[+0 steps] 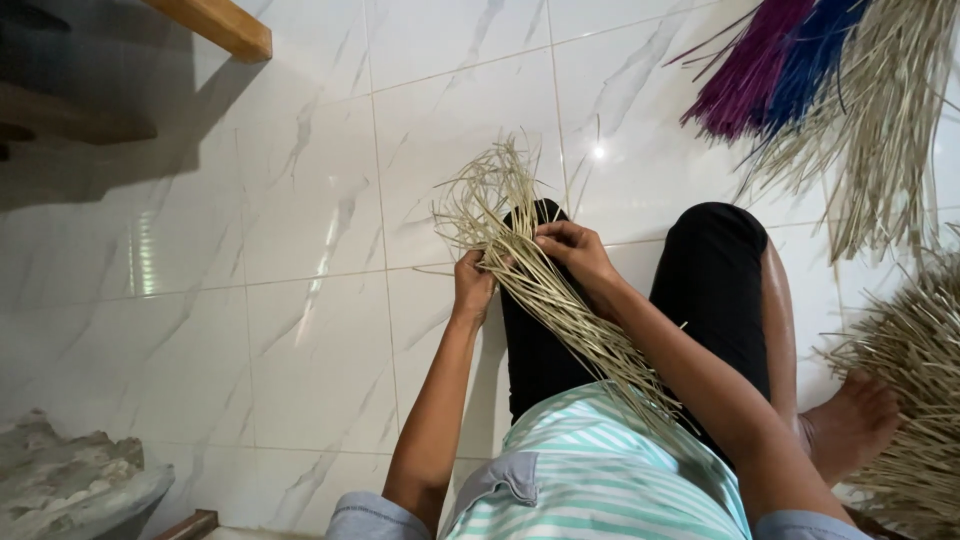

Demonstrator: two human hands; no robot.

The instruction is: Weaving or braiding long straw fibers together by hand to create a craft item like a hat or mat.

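A bundle of pale dried straw strands [560,300] lies across my lap and over my black-trousered knee, its far ends curling and fanning out above the floor. My left hand [472,285] is closed around the bundle near its curled end. My right hand [572,248] pinches strands at the same spot, just to the right of the left hand. The long ends of the straw run back toward my striped shirt.
White marbled floor tiles [300,250] spread to the left. Purple straw [745,70], blue straw [810,60] and loose natural straw [890,110] lie top right. Another straw heap [915,390] sits right, beside my bare foot [850,425]. A wooden furniture edge [215,22] is top left.
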